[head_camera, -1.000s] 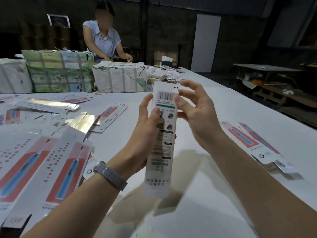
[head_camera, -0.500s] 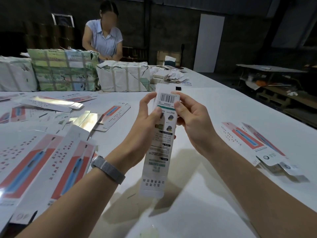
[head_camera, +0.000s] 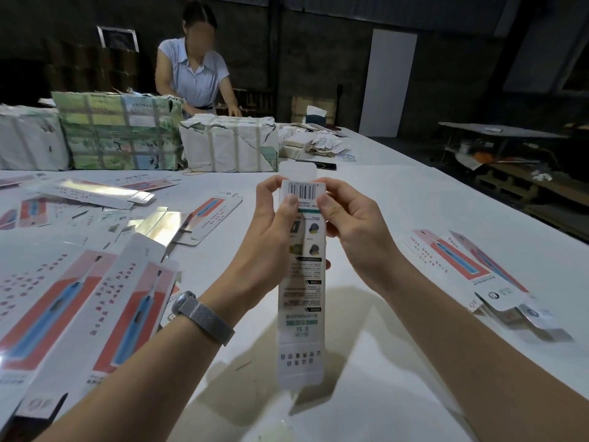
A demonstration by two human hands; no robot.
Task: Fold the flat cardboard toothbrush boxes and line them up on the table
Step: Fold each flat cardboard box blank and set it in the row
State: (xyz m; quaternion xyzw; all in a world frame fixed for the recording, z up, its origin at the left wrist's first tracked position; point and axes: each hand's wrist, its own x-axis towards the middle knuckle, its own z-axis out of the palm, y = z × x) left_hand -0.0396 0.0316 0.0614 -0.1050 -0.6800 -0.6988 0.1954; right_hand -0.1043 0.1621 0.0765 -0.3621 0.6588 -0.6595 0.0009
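Now both thumbs on the barcode, left hand (head_camera: 271, 224) and right hand (head_camera: 357, 224) pinching the box (head_camera: 302, 301).

Dim room, dark walls (head_camera: 334, 59), white door panel (head_camera: 387, 82), cluttered side table (head_camera: 500, 134)

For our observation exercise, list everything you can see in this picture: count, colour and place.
held box: one, white, upright between both hands
flat boxes: many, white and red, table left
lined-up boxes: two or so, white and red, table right
wrapped bundles: three, white and green, far side of the table
phone: one, black, beside the bundles
table: one, white
second person: one, behind the bundles
left hand: grips the box top, watch on the wrist
right hand: pinches the box top
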